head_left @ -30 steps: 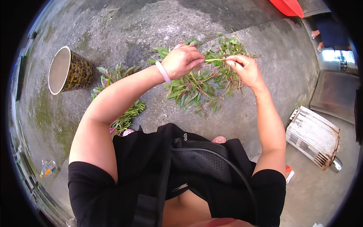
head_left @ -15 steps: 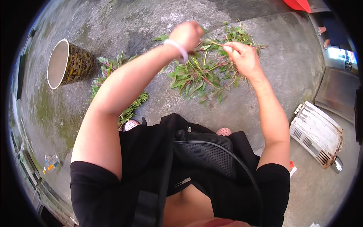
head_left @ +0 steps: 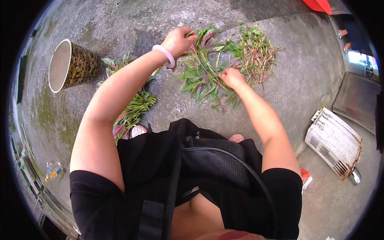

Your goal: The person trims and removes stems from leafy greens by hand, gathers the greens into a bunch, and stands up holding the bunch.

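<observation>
My left hand (head_left: pixel 178 42), with a pale bracelet at the wrist, is closed on leafy stems at the upper left of the middle leaf pile (head_left: pixel 200 82). Lower and to the right, my right hand (head_left: pixel 233 78) has its fingers pinched on a reddish stem in that pile. A heap of thin reddish stems and leaves (head_left: pixel 258 52) lies on the concrete just beyond it. Beneath my left forearm, a bunch of greens (head_left: pixel 138 107) lies with its cut stems to the right, partly hidden by the arm.
A patterned bucket (head_left: pixel 82 66) stands at the left. A plastic bottle (head_left: pixel 53 170) lies at the lower left. At the right are a rusty white metal box (head_left: pixel 334 140) and a dark panel (head_left: pixel 356 98). A red basin (head_left: pixel 318 5) and another person's foot (head_left: pixel 346 47) show at the upper right.
My right hand has moved down from the raised stem to the middle pile. My left hand has moved left, away from my right hand.
</observation>
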### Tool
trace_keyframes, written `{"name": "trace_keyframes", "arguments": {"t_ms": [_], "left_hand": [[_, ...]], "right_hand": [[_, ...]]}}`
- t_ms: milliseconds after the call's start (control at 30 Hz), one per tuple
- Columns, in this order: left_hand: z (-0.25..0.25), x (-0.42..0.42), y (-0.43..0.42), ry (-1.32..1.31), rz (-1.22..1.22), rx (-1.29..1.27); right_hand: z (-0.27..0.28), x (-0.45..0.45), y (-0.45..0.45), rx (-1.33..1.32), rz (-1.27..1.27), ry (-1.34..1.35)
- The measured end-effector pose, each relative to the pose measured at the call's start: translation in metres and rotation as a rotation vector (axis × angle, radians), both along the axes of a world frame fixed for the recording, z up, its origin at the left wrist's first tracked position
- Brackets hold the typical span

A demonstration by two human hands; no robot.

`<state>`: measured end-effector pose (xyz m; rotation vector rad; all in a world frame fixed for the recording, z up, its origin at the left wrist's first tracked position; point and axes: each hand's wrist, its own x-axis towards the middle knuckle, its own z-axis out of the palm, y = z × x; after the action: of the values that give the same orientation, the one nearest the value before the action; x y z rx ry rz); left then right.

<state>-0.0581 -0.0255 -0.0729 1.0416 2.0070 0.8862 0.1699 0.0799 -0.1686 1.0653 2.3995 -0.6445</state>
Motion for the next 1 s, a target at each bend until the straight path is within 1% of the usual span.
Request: {"name": "trace_keyframes", "arguments": {"t_ms": [33,100,133,167,233,267,300,333,367,400,433,500,533,633,667,767,800,833,867,900,933,1000], "left_hand": [[0.002,0.003,0.000,-0.020,0.001,-0.007],[0.007,0.005,-0.003,-0.059,0.010,-0.023],[0.009,0.002,-0.004,0.069,-0.070,-0.023],[0.008,0.002,-0.008,0.058,-0.085,0.004],[0.008,0.001,-0.009,0.046,-0.121,0.074],[0.004,0.004,-0.007,0.109,-0.129,0.140],[0.000,0.006,-0.006,0.106,-0.150,0.202],[-0.004,0.009,-0.004,0.101,-0.172,0.262],[-0.003,0.011,-0.001,0.098,-0.194,0.323],[0.003,0.017,0.000,0.106,-0.200,0.350],[0.006,0.018,0.003,0.221,-0.250,0.400],[0.011,0.022,0.006,0.449,-0.351,0.489],[0.015,0.027,0.006,0.436,-0.356,0.516],[0.017,0.034,0.008,0.449,-0.453,0.533],[0.022,0.038,0.005,0.410,-0.455,0.510],[0.034,0.041,0.001,0.439,-0.489,0.414],[0.033,0.042,0.000,0.493,-0.459,0.509],[0.034,0.042,0.001,0.455,-0.420,0.466],[0.036,0.043,0.002,0.416,-0.380,0.421],[0.038,0.044,0.003,0.376,-0.339,0.377],[0.042,0.048,0.004,0.240,-0.232,0.299],[0.030,0.044,0.012,0.165,-0.129,0.213]], "right_hand": [[0.001,0.000,-0.003,-0.033,0.024,-0.024],[0.004,0.004,0.007,-0.050,0.008,0.083],[0.011,0.004,0.023,-0.085,-0.008,0.148],[0.023,0.004,0.032,-0.126,-0.023,0.209],[0.085,0.000,0.036,-0.028,0.000,0.352],[0.094,0.005,0.044,-0.023,0.069,0.515],[0.104,0.009,0.051,-0.018,0.140,0.677],[0.116,0.011,0.053,-0.227,-0.039,0.723],[0.133,0.012,0.057,-0.425,-0.130,0.734],[0.144,0.012,0.058,-0.480,-0.130,0.757],[0.151,0.012,0.058,-0.538,-0.131,0.779],[0.158,0.010,0.054,-0.744,-0.227,0.872],[0.160,0.009,0.050,-0.848,-0.277,0.917],[0.167,0.001,0.038,-0.998,-0.303,0.980],[0.169,0.001,0.038,-1.045,-0.315,1.007],[0.170,-0.001,0.038,-1.197,-0.366,1.084],[0.169,-0.001,0.037,-1.252,-0.390,1.109],[0.169,-0.001,0.036,-1.305,-0.412,1.136],[0.167,-0.005,0.031,-1.315,-0.444,1.201],[0.166,-0.009,0.024,-1.234,-0.407,1.196],[0.165,-0.013,0.016,-1.151,-0.365,1.191],[0.162,-0.021,0.001,-0.973,-0.269,1.145]]}}
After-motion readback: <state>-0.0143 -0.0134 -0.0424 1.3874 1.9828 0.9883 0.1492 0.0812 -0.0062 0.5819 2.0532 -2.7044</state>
